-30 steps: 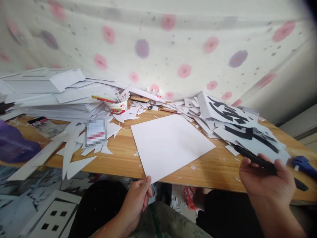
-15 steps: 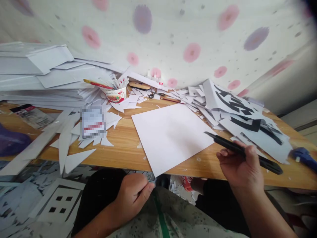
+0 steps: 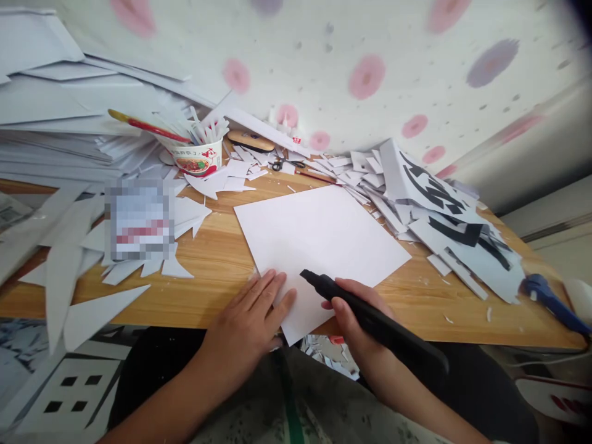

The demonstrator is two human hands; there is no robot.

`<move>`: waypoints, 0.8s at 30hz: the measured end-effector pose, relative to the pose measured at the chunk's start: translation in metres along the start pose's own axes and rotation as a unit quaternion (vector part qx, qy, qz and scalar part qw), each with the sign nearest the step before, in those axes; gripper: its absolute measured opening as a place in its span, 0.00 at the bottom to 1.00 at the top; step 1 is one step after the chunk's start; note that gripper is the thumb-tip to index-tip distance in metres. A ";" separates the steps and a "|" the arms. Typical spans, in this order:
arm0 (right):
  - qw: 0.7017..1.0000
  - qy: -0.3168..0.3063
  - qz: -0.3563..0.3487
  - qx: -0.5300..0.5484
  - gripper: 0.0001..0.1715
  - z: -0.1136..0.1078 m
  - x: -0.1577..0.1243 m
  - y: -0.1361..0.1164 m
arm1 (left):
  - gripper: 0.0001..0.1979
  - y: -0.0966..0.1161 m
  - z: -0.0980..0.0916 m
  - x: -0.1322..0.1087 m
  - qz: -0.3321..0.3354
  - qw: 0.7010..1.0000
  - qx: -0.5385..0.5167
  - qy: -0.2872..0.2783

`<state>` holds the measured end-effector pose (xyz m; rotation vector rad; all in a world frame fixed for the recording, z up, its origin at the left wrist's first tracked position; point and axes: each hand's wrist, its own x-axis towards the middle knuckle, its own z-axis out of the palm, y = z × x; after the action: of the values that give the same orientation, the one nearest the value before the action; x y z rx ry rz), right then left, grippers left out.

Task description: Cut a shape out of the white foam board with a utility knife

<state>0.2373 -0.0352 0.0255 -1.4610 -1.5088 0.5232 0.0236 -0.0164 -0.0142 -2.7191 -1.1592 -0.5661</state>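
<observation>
A white sheet of board [image 3: 319, 234] lies slanted on the wooden table, one corner jutting past the front edge. My left hand [image 3: 254, 311] rests with fingers stretched out across the sheet's lower left edge and the tabletop. In my right hand [image 3: 363, 345] is a black utility knife [image 3: 407, 344], gripped along its body. Its blade tip points up and left above the sheet, near my left fingers; whether it touches the surface I cannot tell.
Board stacks [image 3: 50, 148] and pointed offcuts [image 3: 99, 311] fill the left side. A paper tub of white strips [image 3: 198, 159] and scissors [image 3: 287, 165] stand at the back. Cut pieces with black shapes [image 3: 467, 246] and a blue-handled tool [image 3: 546, 299] lie right.
My left hand has risen from my lap and opened flat onto the sheet's edge. My right hand has brought the knife left and over the sheet. The view has shifted slightly.
</observation>
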 end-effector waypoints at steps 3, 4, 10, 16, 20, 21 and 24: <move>0.996 0.001 -0.037 -0.079 0.11 0.007 0.001 -0.007 | 0.21 0.002 0.002 0.002 -0.004 0.999 0.034 0.030; 0.994 0.013 -0.053 -0.096 0.10 0.010 0.001 -0.007 | 0.20 0.002 0.003 0.002 -0.002 0.998 0.040 0.039; 0.991 0.036 -0.077 -0.100 0.10 0.018 0.003 -0.003 | 0.20 0.001 0.003 0.004 0.008 0.997 0.053 0.057; 0.993 0.029 -0.081 -0.084 0.10 0.020 0.005 -0.004 | 0.19 0.003 0.004 0.004 0.005 0.996 0.062 0.071; 0.992 0.024 -0.093 -0.079 0.10 0.022 0.006 -0.001 | 0.19 0.005 0.004 0.005 -0.003 0.994 0.078 0.082; 0.991 0.028 -0.105 -0.081 0.10 0.023 0.006 0.002 | 0.19 0.005 0.004 0.005 -0.003 0.993 0.081 0.082; 0.984 0.057 -0.146 -0.085 0.11 0.027 0.005 0.010 | 0.19 0.004 0.003 0.004 -0.003 0.993 0.083 0.081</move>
<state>0.2210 -0.0208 0.0066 -1.3406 -1.6719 0.1347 0.0305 -0.0156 -0.0155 -2.4794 -1.1219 -0.6474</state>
